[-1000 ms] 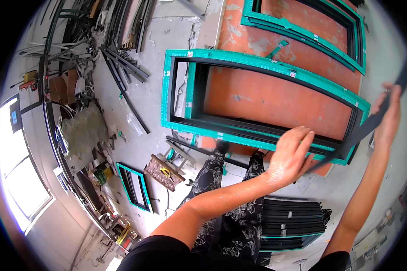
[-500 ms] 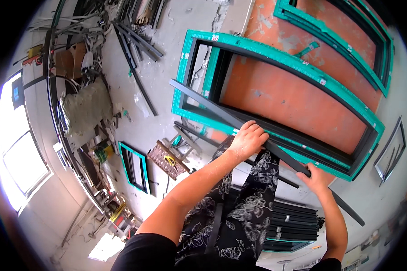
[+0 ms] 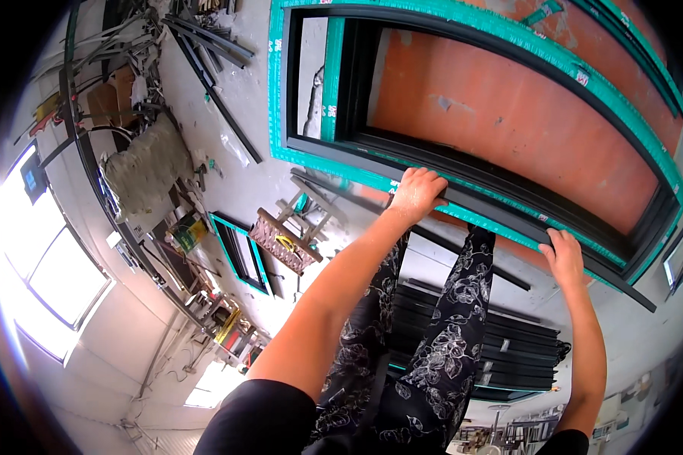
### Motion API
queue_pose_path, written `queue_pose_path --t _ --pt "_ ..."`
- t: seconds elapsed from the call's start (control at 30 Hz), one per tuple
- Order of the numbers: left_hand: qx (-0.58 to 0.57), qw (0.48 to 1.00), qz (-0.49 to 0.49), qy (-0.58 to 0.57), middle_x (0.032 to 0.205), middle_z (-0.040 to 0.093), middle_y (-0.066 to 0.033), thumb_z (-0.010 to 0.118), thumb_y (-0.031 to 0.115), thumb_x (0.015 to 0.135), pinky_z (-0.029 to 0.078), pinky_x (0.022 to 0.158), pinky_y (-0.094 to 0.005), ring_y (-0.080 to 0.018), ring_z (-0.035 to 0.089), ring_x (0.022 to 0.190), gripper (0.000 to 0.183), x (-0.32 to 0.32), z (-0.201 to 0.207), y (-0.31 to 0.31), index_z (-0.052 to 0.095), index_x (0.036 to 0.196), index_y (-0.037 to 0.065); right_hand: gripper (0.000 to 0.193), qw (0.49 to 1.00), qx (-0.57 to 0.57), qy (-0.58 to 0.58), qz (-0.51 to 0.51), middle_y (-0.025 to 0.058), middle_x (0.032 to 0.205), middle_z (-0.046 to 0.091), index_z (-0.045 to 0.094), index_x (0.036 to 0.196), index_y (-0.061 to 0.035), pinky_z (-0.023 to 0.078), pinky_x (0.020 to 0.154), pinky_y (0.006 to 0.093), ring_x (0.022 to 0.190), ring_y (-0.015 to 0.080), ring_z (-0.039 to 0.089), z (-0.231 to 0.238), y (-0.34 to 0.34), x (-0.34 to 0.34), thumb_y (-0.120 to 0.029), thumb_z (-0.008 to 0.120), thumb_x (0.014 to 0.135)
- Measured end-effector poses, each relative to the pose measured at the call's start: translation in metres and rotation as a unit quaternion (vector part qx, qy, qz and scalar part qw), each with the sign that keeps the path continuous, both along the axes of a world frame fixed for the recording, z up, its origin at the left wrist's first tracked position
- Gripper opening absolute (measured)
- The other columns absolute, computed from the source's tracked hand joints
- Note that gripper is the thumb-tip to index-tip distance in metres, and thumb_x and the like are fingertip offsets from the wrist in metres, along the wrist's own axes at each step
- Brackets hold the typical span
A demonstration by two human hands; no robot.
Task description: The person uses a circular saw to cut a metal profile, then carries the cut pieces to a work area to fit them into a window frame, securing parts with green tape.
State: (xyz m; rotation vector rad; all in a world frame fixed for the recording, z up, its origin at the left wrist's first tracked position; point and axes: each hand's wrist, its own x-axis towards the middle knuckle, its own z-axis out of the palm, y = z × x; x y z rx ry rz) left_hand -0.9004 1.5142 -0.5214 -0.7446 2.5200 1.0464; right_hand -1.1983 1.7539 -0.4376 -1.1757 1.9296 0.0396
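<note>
A long dark grey metal profile bar (image 3: 497,214) lies along the near side of a large window frame (image 3: 277,98) faced with green film. My left hand (image 3: 420,191) is closed over the bar near its middle. Farther right, my right hand (image 3: 566,256) grips the same bar with the thumb on the near side. The bar's right end sticks out past the frame's near right corner. Its left end sits inside the near left corner. The frame rests on a reddish-orange board (image 3: 501,144). The undersides of my fingers are hidden.
Another green-filmed frame (image 3: 637,38) lies at the far right. Below my arms is a stack of dark profiles (image 3: 516,341). To the left stand a stool with a brown patterned top (image 3: 284,241) and a small green-edged frame (image 3: 240,254). Loose bars (image 3: 212,91) lie at the far left.
The bar has swung from slanting across the frame to lying along its near side. Both hands have moved with it, still gripping. My view has shifted, and the frame looks closer.
</note>
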Motion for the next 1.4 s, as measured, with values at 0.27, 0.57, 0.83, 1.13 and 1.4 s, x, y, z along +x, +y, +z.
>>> queue_pose_path --t 0.27,0.57,0.83,1.13,1.4 --pt "0.028 0.999 -0.003 -0.017 0.092 0.062 -0.0071 0.077 0.032 0.073 0.042 0.087 -0.0431 -0.0289 0.058 0.098 0.034 -0.010 -0.024 0.015 0.064 0.096 0.011 0.038 1.000 -0.030 -0.004 0.004 0.0168 0.096 0.061 0.064 0.111 -0.0026 0.046 0.083 0.0455 0.094 0.0376 0.057 -0.035 0.023 -0.012 -0.023 0.072 0.081" --pt "0.006 1.000 0.000 -0.004 0.094 0.059 -0.0133 0.072 0.034 0.081 0.045 0.076 -0.0444 -0.0346 0.058 0.086 0.035 0.013 -0.059 -0.011 0.067 0.094 0.002 0.033 0.999 -0.023 -0.019 -0.034 0.0072 0.091 0.067 0.069 0.098 -0.0156 0.047 0.083 0.0437 0.098 0.0286 0.063 -0.110 0.020 0.006 -0.044 0.067 0.082" --pt "0.034 0.998 -0.009 -0.055 0.097 0.061 -0.0160 0.070 0.032 0.083 0.047 0.078 -0.0425 -0.0368 0.060 0.091 0.037 -0.004 -0.074 0.000 0.067 0.102 0.000 0.032 0.997 -0.012 -0.038 -0.059 0.0072 0.092 0.067 0.070 0.097 -0.0157 0.045 0.086 0.0429 0.097 0.0282 0.063 -0.141 0.036 -0.005 -0.044 0.069 0.081" --pt "0.042 0.995 -0.038 -0.083 0.093 0.061 -0.0121 0.072 0.040 0.081 0.045 0.080 -0.0427 -0.0326 0.058 0.092 0.040 0.014 -0.079 0.011 0.069 0.099 0.004 0.036 0.986 0.029 -0.107 -0.124 0.0100 0.112 0.064 0.071 0.106 -0.0166 0.042 0.097 0.0452 0.116 0.0330 0.053 -0.157 0.073 0.026 -0.046 0.059 0.090" --pt "0.083 0.990 -0.059 -0.095 0.094 0.061 -0.0148 0.068 0.032 0.086 0.047 0.081 -0.0432 -0.0348 0.058 0.092 0.034 0.014 -0.078 -0.003 0.069 0.105 0.003 0.029 0.978 0.067 -0.196 -0.023 0.0153 0.108 0.066 0.065 0.115 -0.0155 0.050 0.089 0.0477 0.105 0.0367 0.061 -0.177 0.073 0.002 -0.032 0.053 0.095"
